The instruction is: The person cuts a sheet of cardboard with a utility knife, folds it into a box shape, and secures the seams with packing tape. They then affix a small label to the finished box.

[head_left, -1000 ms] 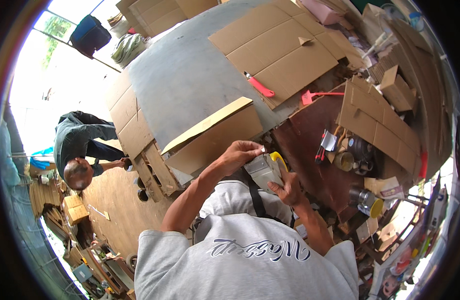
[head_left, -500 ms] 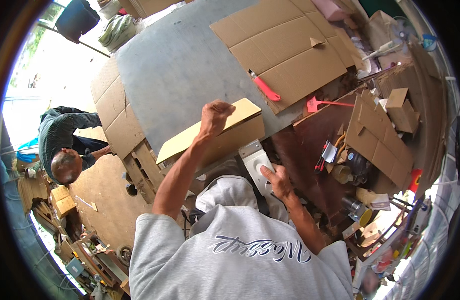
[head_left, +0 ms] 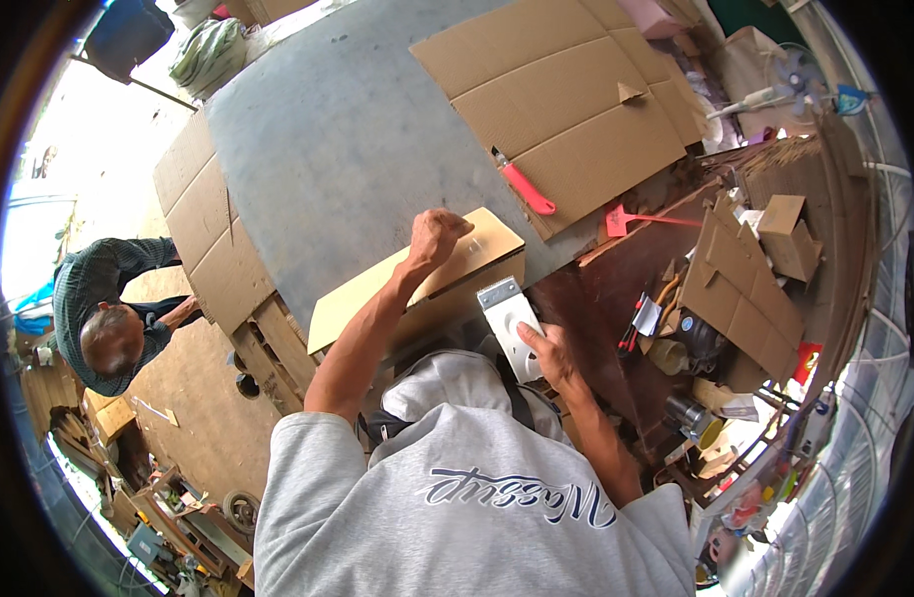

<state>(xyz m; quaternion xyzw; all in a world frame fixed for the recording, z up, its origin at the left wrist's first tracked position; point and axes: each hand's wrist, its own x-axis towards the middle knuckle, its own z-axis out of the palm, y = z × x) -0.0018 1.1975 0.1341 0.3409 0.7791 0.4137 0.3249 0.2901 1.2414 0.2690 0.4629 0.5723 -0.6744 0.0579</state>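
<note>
My left hand (head_left: 437, 239) is closed in a fist over the top of a long tan cardboard box (head_left: 377, 301). Its fingertips are hidden, so whether they pinch anything does not show. A small shiny patch lies on the box beside this hand. My right hand (head_left: 549, 354) grips a white tape dispenser (head_left: 507, 323) with a toothed metal edge, thumb on its face. That metal edge points up toward the box's near right corner, and I cannot tell if it touches.
A grey tabletop (head_left: 318, 129) carries flattened cardboard (head_left: 566, 90) and a red-handled knife (head_left: 527, 184). Right of it, a pink-red tool (head_left: 621, 219) lies near a brown board (head_left: 606, 328) and clutter. Another person (head_left: 109, 308) bends at the left beside a wooden surface (head_left: 198, 408).
The whole view has shifted slightly. The tape dispenser is a little closer to the box's near right end. My left hand remains closed over the box.
</note>
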